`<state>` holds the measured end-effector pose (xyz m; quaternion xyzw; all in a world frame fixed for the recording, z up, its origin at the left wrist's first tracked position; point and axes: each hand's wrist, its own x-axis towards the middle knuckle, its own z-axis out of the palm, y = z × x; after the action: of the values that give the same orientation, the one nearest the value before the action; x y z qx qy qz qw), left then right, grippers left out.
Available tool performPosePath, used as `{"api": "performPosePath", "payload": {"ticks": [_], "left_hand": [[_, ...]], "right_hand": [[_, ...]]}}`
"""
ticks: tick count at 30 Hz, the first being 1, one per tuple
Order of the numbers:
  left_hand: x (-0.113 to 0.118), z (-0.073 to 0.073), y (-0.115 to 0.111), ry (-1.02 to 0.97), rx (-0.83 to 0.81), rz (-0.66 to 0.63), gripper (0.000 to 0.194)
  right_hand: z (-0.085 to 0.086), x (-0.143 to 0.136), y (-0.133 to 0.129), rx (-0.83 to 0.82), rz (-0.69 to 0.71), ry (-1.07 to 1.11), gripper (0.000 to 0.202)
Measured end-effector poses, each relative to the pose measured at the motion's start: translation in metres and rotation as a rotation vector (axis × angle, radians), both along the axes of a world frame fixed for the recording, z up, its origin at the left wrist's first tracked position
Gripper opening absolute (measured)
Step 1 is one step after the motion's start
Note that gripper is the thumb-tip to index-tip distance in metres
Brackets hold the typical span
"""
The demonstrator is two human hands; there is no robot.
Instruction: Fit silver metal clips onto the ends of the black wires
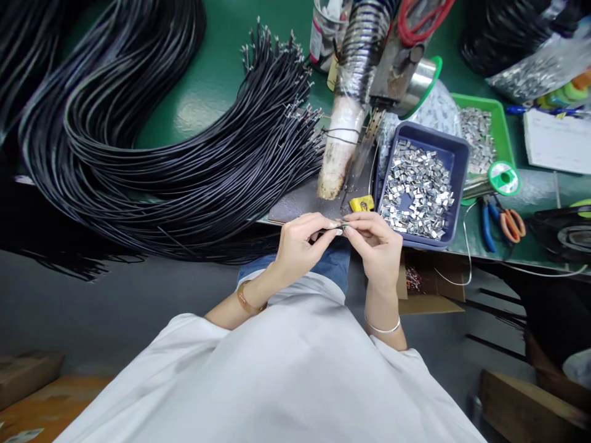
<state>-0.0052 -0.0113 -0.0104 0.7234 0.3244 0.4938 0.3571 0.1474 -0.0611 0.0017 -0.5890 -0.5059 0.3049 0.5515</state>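
Observation:
Just past the table's front edge, my left hand (302, 243) and my right hand (379, 249) meet, fingertips closed. Both pinch what looks like the end of a thin black cable (342, 226); the fingers hide most of it. A thick bundle of black cables (194, 166) with stripped ends spreads to the left of my hands. Right beside my right hand stands a dark blue tray (459, 191) of small silvery metal pieces (418, 191). Beyond my fingertips lies a small yellow tool or block (361, 203).
An extraction hose (360, 67) wrapped in plastic hangs over the table. Solder wire spools (504, 178), a green tray (505, 126), blue-handled pliers (487, 227) and orange-handled pliers (512, 224) lie to the right. An open cardboard box (429, 303) stands below the table edge.

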Motion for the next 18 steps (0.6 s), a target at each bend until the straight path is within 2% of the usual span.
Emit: {"api": "performPosePath", "payload": {"ticks": [13, 18], "left_hand": [[0.0005, -0.0015, -0.0024, -0.011, -0.049, 0.006, 0.009], [-0.0010, -0.0018, -0.0020, 0.008, 0.004, -0.013, 0.008]], "right_hand": [[-0.0043, 0.0002, -0.0003, -0.024, 0.000, 0.046, 0.005], [-0.0040, 0.0023, -0.0007, -0.041, 0.000, 0.003, 0.002]]}}
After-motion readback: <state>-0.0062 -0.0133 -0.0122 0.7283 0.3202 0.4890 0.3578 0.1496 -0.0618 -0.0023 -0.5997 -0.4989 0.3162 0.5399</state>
